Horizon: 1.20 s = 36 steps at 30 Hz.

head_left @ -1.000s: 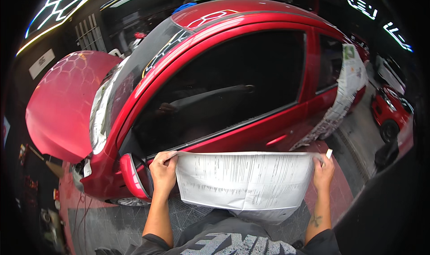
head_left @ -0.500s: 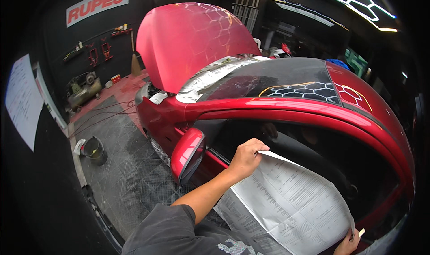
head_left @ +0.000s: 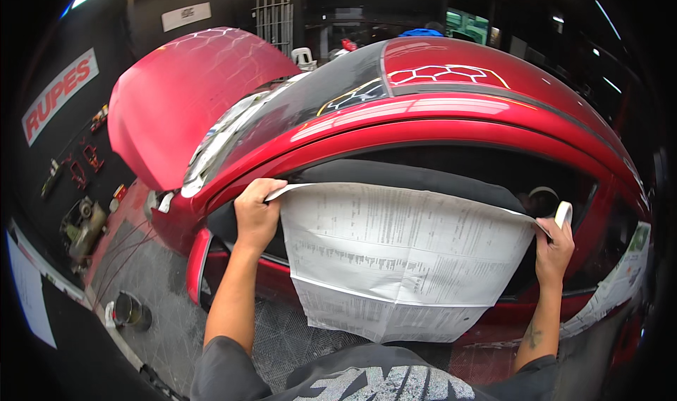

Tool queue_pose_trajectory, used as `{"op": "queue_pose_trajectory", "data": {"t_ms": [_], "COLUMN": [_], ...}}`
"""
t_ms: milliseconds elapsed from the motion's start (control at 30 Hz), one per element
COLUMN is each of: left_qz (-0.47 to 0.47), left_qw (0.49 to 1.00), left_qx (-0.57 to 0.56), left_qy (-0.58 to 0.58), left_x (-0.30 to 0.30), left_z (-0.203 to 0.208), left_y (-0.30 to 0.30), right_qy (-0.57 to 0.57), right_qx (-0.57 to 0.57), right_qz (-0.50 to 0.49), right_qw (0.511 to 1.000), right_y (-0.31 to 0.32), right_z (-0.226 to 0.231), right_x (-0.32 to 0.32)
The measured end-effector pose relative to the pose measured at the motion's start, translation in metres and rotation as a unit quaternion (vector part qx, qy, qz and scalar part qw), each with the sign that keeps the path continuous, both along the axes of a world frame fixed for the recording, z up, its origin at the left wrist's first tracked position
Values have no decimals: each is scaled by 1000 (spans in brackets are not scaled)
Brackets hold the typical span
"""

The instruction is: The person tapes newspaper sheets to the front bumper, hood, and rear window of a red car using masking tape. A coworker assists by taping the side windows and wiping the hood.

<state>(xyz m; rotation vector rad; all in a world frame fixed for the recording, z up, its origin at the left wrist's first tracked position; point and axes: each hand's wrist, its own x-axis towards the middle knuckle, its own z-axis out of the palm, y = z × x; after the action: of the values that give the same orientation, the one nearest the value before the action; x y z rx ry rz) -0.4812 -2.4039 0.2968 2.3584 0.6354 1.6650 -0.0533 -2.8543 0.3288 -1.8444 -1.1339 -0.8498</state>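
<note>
The left hand [head_left: 257, 214] and right hand [head_left: 555, 249] each grip a top corner of the paper [head_left: 402, 256] against the car [head_left: 451, 119] window; the right also holds a tape roll [head_left: 563, 213].

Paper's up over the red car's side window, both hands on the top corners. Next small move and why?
Probably tape one top corner down. The left hand and right hand only hold the newspaper sheet against the window opening; the right also grips a tape roll, and no tape shows along the top edge.

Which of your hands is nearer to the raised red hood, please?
Left. The left hand holds the newspaper sheet's corner near the hood. The right hand holds the far corner, with a tape roll, toward the car's rear.
</note>
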Motion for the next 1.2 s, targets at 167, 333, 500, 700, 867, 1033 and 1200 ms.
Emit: {"op": "queue_pose_trajectory", "data": {"t_ms": [167, 333, 500, 700, 867, 1033, 1200], "left_qz": [-30, 13, 31, 27, 13, -29, -110], "left_qw": [998, 978, 950, 946, 961, 986, 985], "left_qx": [27, 181, 293, 301, 252, 151, 114], "left_qy": [42, 101, 99, 113, 113, 67, 72], "left_x": [-5, -3, -4, 0, -6, -17, -15], "left_z": [-3, 5, -2, -6, -14, -16, -5], "left_y": [2, 0, 8, 14, 15, -8, -48], "right_qy": [-64, -114, -196, -289, -177, 9, 63], "right_qx": [-27, -23, -10, -17, 15, -40, -238], "right_qz": [-15, -1, 13, -56, -35, 79, 151], "right_qw": [997, 993, 980, 955, 983, 996, 957], "right_y": [-7, -13, -11, -25, -32, -55, -27], "right_z": [-1, -1, -1, -13, -22, -62, -141], "right_x": [5, 15, 20, 47, 33, -47, -165]}}
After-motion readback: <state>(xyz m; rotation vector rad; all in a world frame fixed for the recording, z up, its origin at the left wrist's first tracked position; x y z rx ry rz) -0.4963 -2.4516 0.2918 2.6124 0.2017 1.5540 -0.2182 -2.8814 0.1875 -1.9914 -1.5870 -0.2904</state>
